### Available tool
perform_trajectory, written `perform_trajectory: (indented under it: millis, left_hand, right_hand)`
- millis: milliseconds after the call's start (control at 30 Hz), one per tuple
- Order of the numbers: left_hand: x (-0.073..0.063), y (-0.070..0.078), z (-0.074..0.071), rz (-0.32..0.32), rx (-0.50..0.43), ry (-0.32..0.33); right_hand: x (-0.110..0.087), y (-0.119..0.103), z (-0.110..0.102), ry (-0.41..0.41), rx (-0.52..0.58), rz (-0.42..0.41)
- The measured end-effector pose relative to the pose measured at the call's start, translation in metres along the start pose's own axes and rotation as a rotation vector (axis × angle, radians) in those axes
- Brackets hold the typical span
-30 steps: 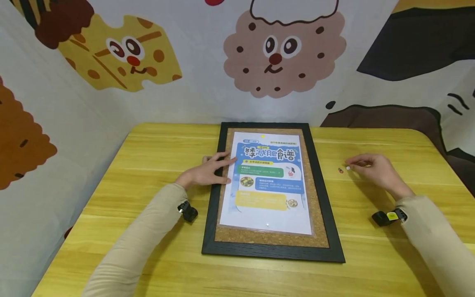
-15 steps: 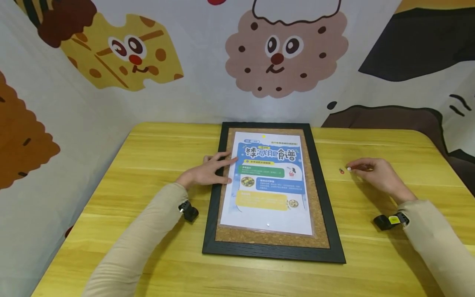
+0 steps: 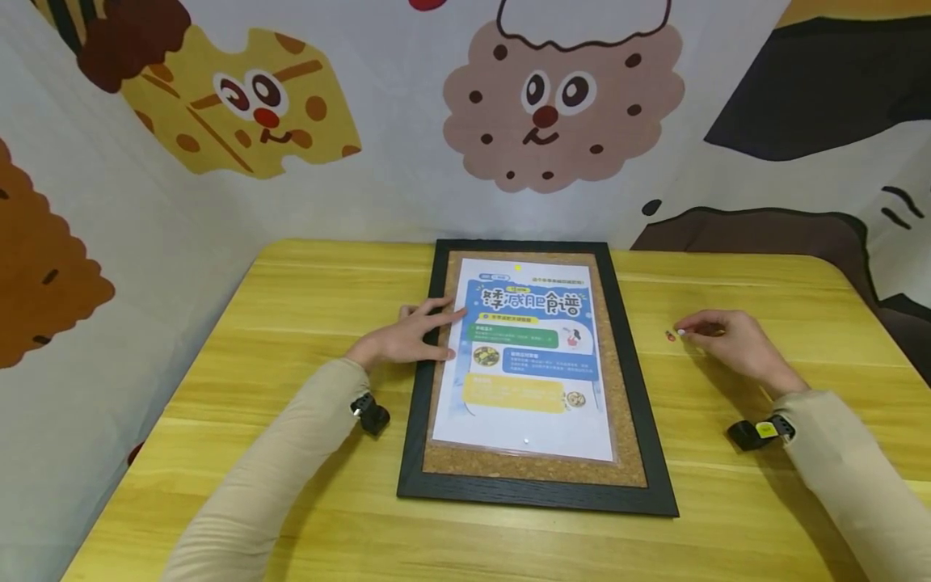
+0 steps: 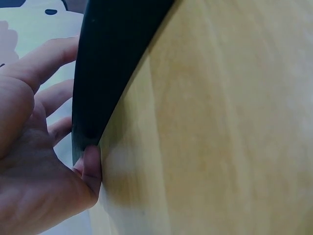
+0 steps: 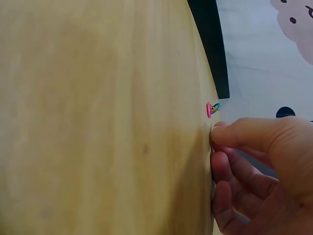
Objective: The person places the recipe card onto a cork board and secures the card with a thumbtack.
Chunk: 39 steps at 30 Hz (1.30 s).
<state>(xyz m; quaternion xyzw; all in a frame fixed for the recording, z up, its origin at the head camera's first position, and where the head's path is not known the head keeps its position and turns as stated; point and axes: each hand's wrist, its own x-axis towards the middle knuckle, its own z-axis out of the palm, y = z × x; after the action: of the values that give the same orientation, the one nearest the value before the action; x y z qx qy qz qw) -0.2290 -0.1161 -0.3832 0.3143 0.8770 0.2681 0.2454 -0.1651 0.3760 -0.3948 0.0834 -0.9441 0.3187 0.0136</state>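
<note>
A sheet printed with coloured panels [image 3: 502,432] lies on a cork board [image 3: 465,462] in a black frame [image 3: 538,497]. A yellow thumbtack [image 3: 518,267] is at its top edge, a white one [image 3: 526,440] near its bottom. My left hand [image 3: 398,338] rests spread across the frame's left side, fingertips on the sheet's edge; in the left wrist view one finger [image 4: 92,166] lies against the frame's outer edge. To the right, my right hand [image 3: 730,338] pinches a small white thumbtack [image 3: 680,332] at the tabletop. Beside its fingertips lie a pink thumbtack [image 5: 209,109] and a teal one [image 5: 216,106].
The yellow wooden table [image 3: 305,299] extends on both sides of the frame. Behind it hangs a white cloth [image 3: 393,186] printed with cartoon food, close to the frame's far edge.
My right hand has shifted slightly left with the white thumbtack, closer to the coloured thumbtacks. The left hand and the frame have stayed in place.
</note>
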Motion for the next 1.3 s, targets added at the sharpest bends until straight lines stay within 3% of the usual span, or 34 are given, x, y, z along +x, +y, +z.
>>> perform_trajectory:
  millis: [333, 600, 1033, 1300]
  left_hand:
    - [0.001, -0.001, 0.002, 0.008, 0.016, 0.013]
    - [0.002, -0.003, 0.003, -0.011, 0.011, 0.015]
    - [0.002, -0.001, 0.001, 0.01, -0.014, 0.012]
    - [0.001, -0.001, 0.002, 0.009, -0.061, 0.028]
  right_hand:
    - [0.003, 0.001, 0.002, 0.003, 0.076, 0.01]
    - [0.007, -0.009, 0.001, -0.022, 0.153, 0.058]
    - [0.019, -0.023, 0.008, 0.006, 0.244, 0.075]
    - [0.024, -0.035, 0.012, 0.002, 0.269, 0.036]
